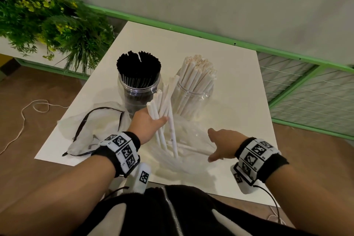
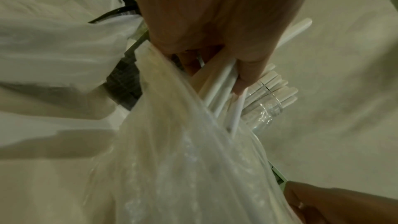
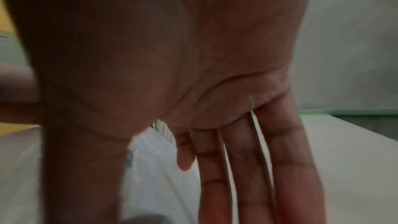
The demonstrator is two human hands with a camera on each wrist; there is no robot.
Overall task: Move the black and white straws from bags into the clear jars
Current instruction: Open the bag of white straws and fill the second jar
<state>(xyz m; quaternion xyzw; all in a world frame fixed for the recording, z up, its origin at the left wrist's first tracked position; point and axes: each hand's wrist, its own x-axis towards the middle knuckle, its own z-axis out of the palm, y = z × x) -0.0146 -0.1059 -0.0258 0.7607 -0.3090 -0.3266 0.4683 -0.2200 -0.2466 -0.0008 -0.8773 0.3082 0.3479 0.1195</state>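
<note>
My left hand [image 1: 151, 119] grips a bunch of white straws [image 1: 163, 105], lifted halfway out of a clear plastic bag [image 1: 183, 151] lying near the table's front edge. In the left wrist view the fingers [image 2: 247, 67] curl round the white straws [image 2: 219, 88] above the bag [image 2: 183, 159]. Behind stand two clear jars: the left jar [image 1: 138, 90] full of black straws [image 1: 138, 67], the right jar [image 1: 191, 99] holding white straws [image 1: 199, 74]. My right hand [image 1: 216, 145] lies open, its straight fingers [image 3: 258, 168] on the bag's right side.
An empty clear bag with a black drawstring [image 1: 95, 126] lies at the front left of the white table [image 1: 239, 82]. A green plant [image 1: 47, 21] stands at the left. A green-framed railing [image 1: 287, 57] runs behind the table. A white cord [image 1: 23, 117] lies on the floor.
</note>
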